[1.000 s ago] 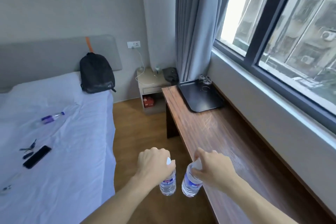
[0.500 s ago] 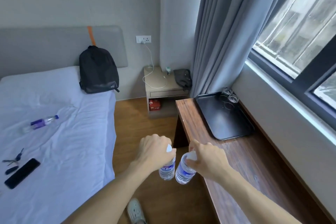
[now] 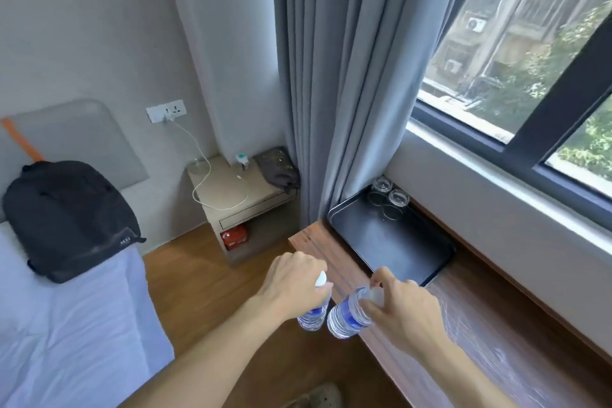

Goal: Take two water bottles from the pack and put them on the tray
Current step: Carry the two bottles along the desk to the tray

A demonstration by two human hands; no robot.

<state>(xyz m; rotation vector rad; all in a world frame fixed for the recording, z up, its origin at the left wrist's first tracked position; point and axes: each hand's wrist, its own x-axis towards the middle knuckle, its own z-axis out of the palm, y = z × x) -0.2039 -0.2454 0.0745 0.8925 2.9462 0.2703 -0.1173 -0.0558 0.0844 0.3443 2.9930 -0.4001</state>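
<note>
We hold two water bottles by their necks, the left hand (image 3: 294,278) gripping one bottle (image 3: 313,316), the right hand (image 3: 402,306) gripping the other bottle (image 3: 346,316). The black tray (image 3: 427,272) lies just ahead on the wooden counter (image 3: 496,341). We should set them upright on bare tray, clear of the glasses (image 3: 389,199).

Both hands, each gripping a bottle, have come closer to the black tray (image 3: 402,243), now just ahead.

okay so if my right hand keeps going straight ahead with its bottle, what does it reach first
Probably the near rim of the black rectangular tray on the wooden counter; the right hand points that way. Depth is uncertain.
</note>
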